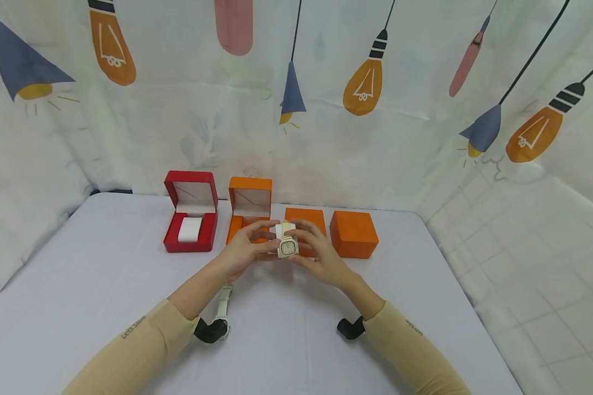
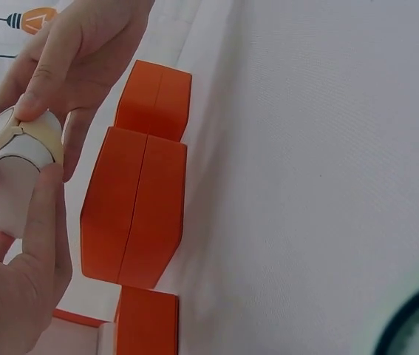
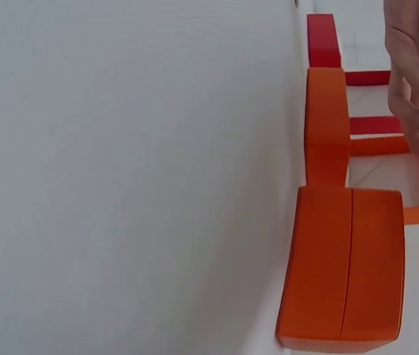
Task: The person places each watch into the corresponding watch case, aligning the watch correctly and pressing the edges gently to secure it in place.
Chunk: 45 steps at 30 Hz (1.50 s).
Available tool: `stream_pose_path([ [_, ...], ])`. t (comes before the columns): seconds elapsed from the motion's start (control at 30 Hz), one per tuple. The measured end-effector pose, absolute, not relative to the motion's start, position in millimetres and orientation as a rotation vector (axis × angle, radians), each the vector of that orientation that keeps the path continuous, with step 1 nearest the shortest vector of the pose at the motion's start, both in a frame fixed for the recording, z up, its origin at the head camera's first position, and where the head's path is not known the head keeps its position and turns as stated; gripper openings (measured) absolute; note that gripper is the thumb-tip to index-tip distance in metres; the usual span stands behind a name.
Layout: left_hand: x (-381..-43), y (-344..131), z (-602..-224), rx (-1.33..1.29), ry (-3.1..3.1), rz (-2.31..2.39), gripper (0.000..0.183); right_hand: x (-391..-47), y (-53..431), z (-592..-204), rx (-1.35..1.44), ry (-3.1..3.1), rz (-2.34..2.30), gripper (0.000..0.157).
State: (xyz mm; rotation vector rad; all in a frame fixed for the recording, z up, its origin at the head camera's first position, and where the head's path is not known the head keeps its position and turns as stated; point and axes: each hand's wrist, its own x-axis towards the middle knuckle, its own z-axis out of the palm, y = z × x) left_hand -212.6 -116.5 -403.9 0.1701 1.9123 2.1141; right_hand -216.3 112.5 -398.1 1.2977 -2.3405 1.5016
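Note:
A cream watch point(image 1: 288, 248) with a squarish dial is strapped round a white watch cushion point(image 2: 18, 196), raised in front of the boxes. My left hand point(image 1: 244, 249) grips the cushion from the left, fingers along its side and end. From the other side my right hand point(image 1: 324, 257) pinches the watch and cushion, its thumb at the strap beside the case in the left wrist view. Only a sliver of the strap shows at the edge of the right wrist view. A second, pale watch point(image 1: 224, 304) lies on the table under the left forearm, partly hidden.
Along the back stand an open red box point(image 1: 206, 241) with a white cushion point(image 1: 190, 229), an open orange box point(image 1: 250, 183) and two closed orange boxes point(image 1: 354, 235) point(image 1: 305, 215). The hands partly cover the middle ones. A printed curtain point(image 1: 178, 109) hangs behind the white table point(image 1: 104, 263).

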Motion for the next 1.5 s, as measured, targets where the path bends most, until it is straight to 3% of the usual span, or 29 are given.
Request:
stream_pose_path([
  [0.3,-212.3,-114.6,-404.7,0.129,1.911,2.117,0.058,-234.6,116.1,-426.4,1.257,-2.348,1.517,0.051],
  [0.5,-211.7,-114.1,-404.1,0.142,1.922,2.113,0.057,-227.3,112.5,-419.0,1.246,-2.335,1.545,0.056],
  [0.73,-211.2,-113.0,-405.0,0.150,1.935,2.112,0.059,-211.8,110.5,-396.4,1.241,-2.312,1.556,0.050],
  [1.5,-210.4,-115.4,-408.9,0.238,2.008,2.104,0.060,-215.0,106.2,-405.8,1.083,-2.279,1.889,0.050],
])
